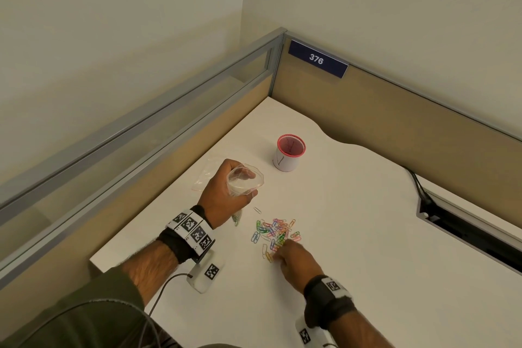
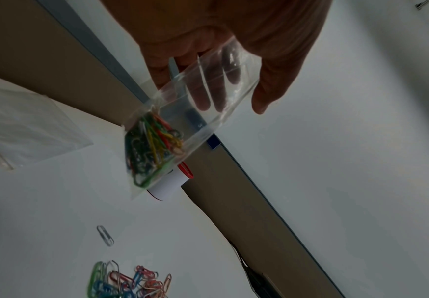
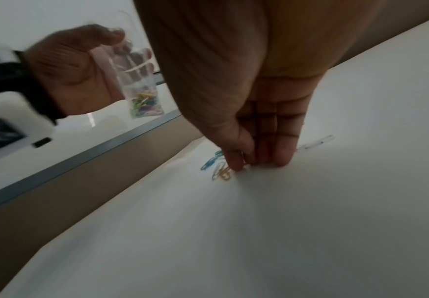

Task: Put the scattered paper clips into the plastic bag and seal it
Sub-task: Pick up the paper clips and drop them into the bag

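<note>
Left hand (image 1: 223,195): raised above the counter (image 1: 353,234) left of centre in the head view, thumb and fingers (image 2: 203,94) curled round the upper part of the plastic bag (image 2: 182,125). Bag: clear, mouth held open and facing up, hanging free of the counter; a bunch of coloured clips (image 2: 152,145) sits in its bottom corner.

Right hand (image 1: 293,260): lower centre of the head view, palm down, fingertips (image 3: 282,159) and thumb drawn together on the counter at the near edge of the paper clips (image 1: 275,233). Whether a clip is actually pinched cannot be told; the wrist view shows a yellow and a blue clip just beside the thumb tip.

Paper clips: loose multicoloured heap on the counter, centre of the head view, between the two hands. One single clip (image 1: 257,210) lies apart, just above the heap.

Second clear bag (image 1: 206,175): flat on the counter, behind the left hand.

Cup (image 1: 288,154): white, red-rimmed, upright, above the heap toward the partition.

Number plate (image 1: 317,59): blue, reads 376, upper centre.
</note>
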{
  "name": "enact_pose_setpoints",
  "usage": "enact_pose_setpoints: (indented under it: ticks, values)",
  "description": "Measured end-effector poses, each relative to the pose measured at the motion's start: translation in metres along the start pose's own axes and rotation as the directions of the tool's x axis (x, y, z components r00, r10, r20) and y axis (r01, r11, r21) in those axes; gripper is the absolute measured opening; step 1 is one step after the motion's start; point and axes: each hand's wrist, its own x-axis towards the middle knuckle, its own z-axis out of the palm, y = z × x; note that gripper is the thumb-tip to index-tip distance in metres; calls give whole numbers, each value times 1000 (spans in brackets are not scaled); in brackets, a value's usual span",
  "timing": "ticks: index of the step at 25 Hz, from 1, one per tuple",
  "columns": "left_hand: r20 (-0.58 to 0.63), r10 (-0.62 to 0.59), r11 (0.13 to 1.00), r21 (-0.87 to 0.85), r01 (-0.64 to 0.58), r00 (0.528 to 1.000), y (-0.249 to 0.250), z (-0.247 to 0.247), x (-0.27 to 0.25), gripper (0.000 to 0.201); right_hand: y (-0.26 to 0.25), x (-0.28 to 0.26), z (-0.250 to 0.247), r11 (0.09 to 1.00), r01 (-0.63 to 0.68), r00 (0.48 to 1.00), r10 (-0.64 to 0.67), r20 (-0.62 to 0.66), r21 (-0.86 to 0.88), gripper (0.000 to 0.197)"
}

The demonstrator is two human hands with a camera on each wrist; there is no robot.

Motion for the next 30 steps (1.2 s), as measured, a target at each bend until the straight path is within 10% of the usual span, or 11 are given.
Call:
enact_pose_setpoints:
  ticks: [9, 16, 20, 30]
  values:
    - [-26, -7, 1000, 1, 7, 1000, 1, -3, 2, 43, 26, 38, -38, 948, -318, 930, 306, -201, -25, 32]
    - [-23, 10, 1000, 0, -10, 1000, -1, 0, 5, 43, 1, 39, -19, 985, -166, 970, 170, -175, 35, 27]
    - [-13, 0, 1000, 3, 0, 1000, -1, -2, 6, 43, 0, 38, -19, 996, 0, 1000, 1, 10, -90, 70]
    - [-17, -2, 1000, 18, 2, 1000, 1, -3, 10, 43, -4, 67, -18, 975, -30, 991, 0, -137, -221, 19]
